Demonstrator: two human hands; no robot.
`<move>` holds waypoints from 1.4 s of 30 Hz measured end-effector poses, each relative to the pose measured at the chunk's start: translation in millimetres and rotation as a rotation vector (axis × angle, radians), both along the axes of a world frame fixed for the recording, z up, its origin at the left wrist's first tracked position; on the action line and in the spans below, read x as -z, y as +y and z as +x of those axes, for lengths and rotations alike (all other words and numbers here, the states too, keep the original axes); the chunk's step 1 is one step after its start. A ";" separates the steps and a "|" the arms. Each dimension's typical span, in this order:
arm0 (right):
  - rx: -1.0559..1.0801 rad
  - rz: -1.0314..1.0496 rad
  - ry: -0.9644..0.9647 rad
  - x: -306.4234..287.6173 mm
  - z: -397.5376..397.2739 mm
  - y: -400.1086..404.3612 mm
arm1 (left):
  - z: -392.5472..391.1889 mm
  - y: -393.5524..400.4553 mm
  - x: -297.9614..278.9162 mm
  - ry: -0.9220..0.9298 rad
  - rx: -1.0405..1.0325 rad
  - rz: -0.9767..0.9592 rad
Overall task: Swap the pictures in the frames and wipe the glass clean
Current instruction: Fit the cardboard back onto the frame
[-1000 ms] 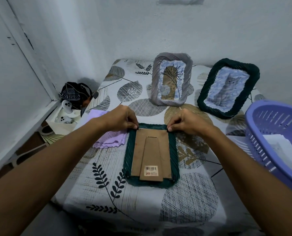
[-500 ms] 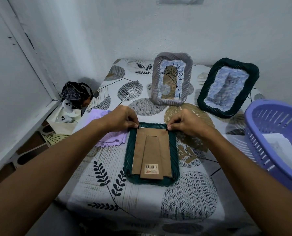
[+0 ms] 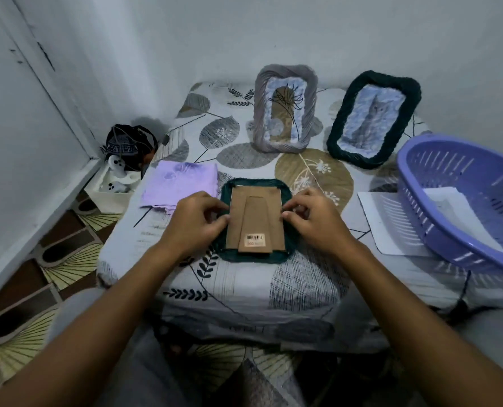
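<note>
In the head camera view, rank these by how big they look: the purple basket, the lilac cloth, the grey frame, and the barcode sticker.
1. purple basket, cut off by the picture's edge
2. and 3. grey frame and lilac cloth: they look alike, and the frame stands farther away, so unranked
4. barcode sticker

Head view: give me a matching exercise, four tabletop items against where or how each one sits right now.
Items:
1. grey frame
2. face-down green frame
3. purple cloth
4. purple basket

Places/states:
A. at the table's right edge, paper inside
B. flat between both hands, brown backing up
C. upright at the back, plant picture
D. folded, left of the face-down frame

Pairs: 1-C, 2-B, 3-D, 4-A

The left hand and right hand finger the backing's side edges.
</note>
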State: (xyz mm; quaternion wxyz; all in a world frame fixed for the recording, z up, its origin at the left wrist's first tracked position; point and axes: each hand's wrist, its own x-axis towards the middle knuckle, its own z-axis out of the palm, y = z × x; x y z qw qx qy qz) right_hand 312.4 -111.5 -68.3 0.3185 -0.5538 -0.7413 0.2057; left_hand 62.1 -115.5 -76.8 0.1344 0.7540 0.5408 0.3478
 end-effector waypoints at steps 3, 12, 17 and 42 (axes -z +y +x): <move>0.022 0.006 0.025 9.0 1.2 -42.1 | 2.8 -42.9 12.4 -0.098 -0.029 -0.012; 0.111 0.021 0.022 24.8 -4.5 -87.8 | 9.2 -82.1 23.6 -0.167 -0.096 0.008; 0.195 0.034 0.012 28.6 -13.9 -91.4 | 10.8 -84.5 26.0 -0.190 -0.133 -0.026; 0.282 -0.021 0.062 30.6 -20.2 -91.2 | 12.8 -78.5 31.1 -0.178 -0.151 -0.018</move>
